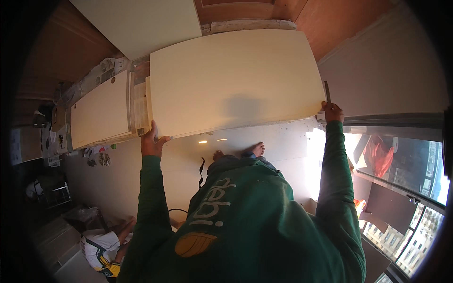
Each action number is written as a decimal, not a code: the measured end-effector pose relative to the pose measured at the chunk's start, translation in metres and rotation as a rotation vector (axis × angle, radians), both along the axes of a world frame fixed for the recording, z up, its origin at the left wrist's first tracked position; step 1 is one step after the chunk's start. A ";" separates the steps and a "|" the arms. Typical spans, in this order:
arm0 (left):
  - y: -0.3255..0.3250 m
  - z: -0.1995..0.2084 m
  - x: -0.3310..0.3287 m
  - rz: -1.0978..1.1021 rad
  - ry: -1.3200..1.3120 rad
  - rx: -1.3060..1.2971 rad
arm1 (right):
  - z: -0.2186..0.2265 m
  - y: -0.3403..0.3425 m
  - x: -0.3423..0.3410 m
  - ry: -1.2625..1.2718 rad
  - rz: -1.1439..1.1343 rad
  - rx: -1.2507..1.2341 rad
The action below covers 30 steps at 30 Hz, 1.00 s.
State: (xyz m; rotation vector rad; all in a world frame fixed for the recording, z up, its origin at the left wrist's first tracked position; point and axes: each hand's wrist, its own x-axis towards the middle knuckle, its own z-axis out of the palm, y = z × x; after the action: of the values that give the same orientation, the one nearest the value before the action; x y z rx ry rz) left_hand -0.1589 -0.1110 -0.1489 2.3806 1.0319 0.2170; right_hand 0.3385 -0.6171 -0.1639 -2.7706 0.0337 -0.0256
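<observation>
A large cream board (236,80) lies in front of me with its near edge toward my body. My left hand (152,143) grips its near left corner, the thumb along the front edge and the fingers up the left side. At the near right corner, my right hand (334,113) is closed round a thin, dark, flat stick (328,90) that points away from me. That hand also touches the board's corner. The stick's exact kind cannot be made out. A soft shadow falls on the middle of the board.
A second cream board (101,111) with round holes lies on the cabinet run at left. Another pale panel (141,23) stands behind. On the right are a sliding window (401,160) and an orange-red bag (378,153). A person (101,250) sits at lower left.
</observation>
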 end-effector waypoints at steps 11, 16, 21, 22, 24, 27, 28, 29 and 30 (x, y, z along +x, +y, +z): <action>0.008 -0.022 -0.023 0.035 -0.273 -0.077 | 0.107 0.016 -0.105 0.263 -0.182 1.165; 0.005 -0.053 -0.026 0.760 -0.433 -0.601 | 0.176 0.091 -0.158 0.205 0.169 1.521; -0.039 -0.030 -0.003 0.764 -0.567 -1.355 | 0.183 0.179 -0.192 0.766 0.664 1.731; -0.040 -0.030 0.001 0.678 -0.607 -1.472 | 0.176 0.199 -0.198 0.835 0.671 1.731; -0.044 -0.029 0.010 0.607 -0.654 -1.537 | 0.167 0.246 -0.226 0.841 0.676 1.684; -0.046 -0.038 0.024 0.642 -0.654 -1.496 | 0.158 0.312 -0.273 0.726 0.781 1.475; -0.048 -0.042 0.027 0.676 -0.639 -1.465 | 0.154 0.327 -0.277 0.790 0.842 1.406; -0.051 -0.045 0.030 0.658 -0.631 -1.477 | 0.149 0.339 -0.284 0.820 0.852 1.430; -0.054 -0.041 0.034 0.635 -0.619 -1.490 | 0.143 0.349 -0.285 0.799 0.799 1.441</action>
State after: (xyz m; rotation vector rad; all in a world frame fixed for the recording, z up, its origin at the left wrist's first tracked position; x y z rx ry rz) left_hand -0.1249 -0.1655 -0.1901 0.5682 1.0043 0.2456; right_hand 0.0533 -0.2683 -0.0214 -1.0836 -0.5809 0.8955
